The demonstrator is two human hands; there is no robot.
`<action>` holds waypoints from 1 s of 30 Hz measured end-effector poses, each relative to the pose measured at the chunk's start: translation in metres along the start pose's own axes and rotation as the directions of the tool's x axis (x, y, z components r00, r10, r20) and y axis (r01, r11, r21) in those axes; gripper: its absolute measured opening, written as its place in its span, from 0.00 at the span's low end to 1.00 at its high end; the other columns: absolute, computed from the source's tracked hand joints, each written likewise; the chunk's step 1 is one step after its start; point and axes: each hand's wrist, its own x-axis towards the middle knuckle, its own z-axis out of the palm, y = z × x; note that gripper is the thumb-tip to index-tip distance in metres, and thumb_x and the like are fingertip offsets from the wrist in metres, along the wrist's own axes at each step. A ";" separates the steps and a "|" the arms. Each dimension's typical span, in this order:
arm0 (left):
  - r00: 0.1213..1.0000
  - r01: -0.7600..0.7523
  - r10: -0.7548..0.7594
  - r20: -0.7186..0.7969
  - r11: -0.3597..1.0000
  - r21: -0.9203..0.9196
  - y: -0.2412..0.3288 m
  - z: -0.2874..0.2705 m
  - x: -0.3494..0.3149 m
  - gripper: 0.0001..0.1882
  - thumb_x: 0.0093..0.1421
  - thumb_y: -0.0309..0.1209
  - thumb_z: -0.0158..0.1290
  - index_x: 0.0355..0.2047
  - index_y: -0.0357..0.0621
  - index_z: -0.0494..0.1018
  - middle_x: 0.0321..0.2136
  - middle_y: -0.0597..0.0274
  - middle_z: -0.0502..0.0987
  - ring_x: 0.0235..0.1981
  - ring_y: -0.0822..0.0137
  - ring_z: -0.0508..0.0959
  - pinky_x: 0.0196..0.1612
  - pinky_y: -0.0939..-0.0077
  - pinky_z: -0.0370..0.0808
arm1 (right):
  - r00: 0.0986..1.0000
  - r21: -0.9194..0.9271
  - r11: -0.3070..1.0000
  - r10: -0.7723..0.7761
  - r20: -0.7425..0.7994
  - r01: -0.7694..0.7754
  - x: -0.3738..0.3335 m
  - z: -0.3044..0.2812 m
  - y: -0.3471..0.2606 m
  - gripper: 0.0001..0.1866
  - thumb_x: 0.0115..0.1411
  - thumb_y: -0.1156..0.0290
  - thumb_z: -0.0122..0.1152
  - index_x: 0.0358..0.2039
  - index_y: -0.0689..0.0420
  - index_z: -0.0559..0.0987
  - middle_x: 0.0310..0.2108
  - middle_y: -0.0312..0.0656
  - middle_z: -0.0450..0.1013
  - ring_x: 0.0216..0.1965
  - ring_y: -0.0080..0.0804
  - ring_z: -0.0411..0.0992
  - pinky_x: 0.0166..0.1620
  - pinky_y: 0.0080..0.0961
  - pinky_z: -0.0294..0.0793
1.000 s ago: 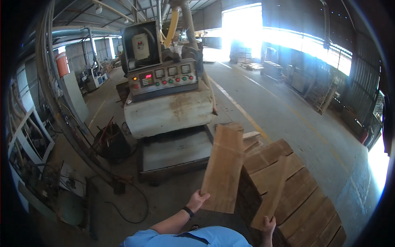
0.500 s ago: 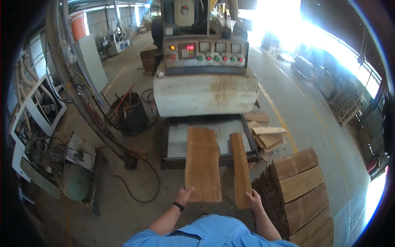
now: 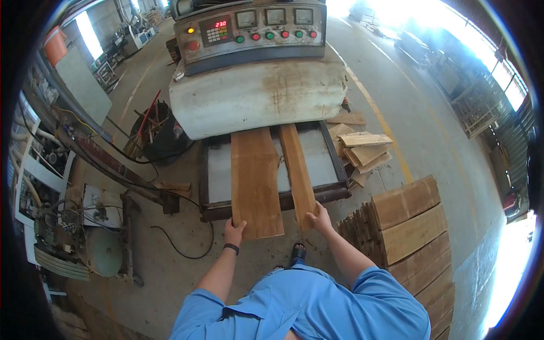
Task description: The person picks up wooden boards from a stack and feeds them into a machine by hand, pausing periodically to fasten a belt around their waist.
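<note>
My left hand (image 3: 234,232) grips the near left corner of a wide wooden board (image 3: 255,187), thumb on top. A narrow wooden board (image 3: 297,175) lies to its right, its near end pinched by my right hand (image 3: 321,219). Both boards rest on the flat bed (image 3: 218,175) of a large machine, with a gap between them. Their far ends are hidden beneath the machine's white, stained hood (image 3: 260,99). Above the hood, the control panel (image 3: 249,34) has a lit red display, coloured buttons and several dials.
A tall stack of boards (image 3: 411,226) stands close on my right. Loose wood pieces (image 3: 362,147) lie beside the machine. To the left are a dark bin (image 3: 164,136) of scraps, a black hose (image 3: 187,255) on the floor and a pump-like machine (image 3: 105,249).
Both boards have moved forward with my hands, and their far ends have gone under the white hood. I have come closer to the machine.
</note>
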 end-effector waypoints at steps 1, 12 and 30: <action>0.995 -0.095 0.095 -0.002 0.989 0.111 0.000 -0.002 0.001 0.42 0.55 0.36 0.70 0.65 0.34 0.62 0.60 0.41 0.69 0.60 0.49 0.73 0.62 0.59 0.72 | 0.998 -0.162 0.985 -0.065 -0.004 0.064 0.003 0.003 -0.008 0.44 0.57 0.62 0.74 0.69 0.61 0.62 0.68 0.59 0.60 0.64 0.53 0.67 0.62 0.39 0.71; 0.827 -0.541 0.219 0.517 0.063 0.839 0.041 0.054 -0.025 0.47 0.53 0.32 0.68 0.72 0.59 0.59 0.74 0.52 0.50 0.74 0.43 0.51 0.72 0.38 0.57 | 0.799 -0.635 0.487 -0.411 0.439 0.600 0.012 -0.039 -0.034 0.49 0.51 0.60 0.75 0.71 0.56 0.63 0.75 0.50 0.49 0.77 0.50 0.44 0.74 0.44 0.51; 0.816 -0.575 0.193 0.545 0.179 0.798 0.125 0.074 0.135 0.44 0.51 0.37 0.71 0.68 0.56 0.66 0.70 0.49 0.58 0.69 0.42 0.61 0.69 0.48 0.63 | 0.851 -0.715 0.469 -0.366 0.376 0.518 0.173 -0.010 -0.125 0.39 0.51 0.68 0.73 0.64 0.56 0.70 0.72 0.50 0.56 0.73 0.51 0.54 0.70 0.43 0.60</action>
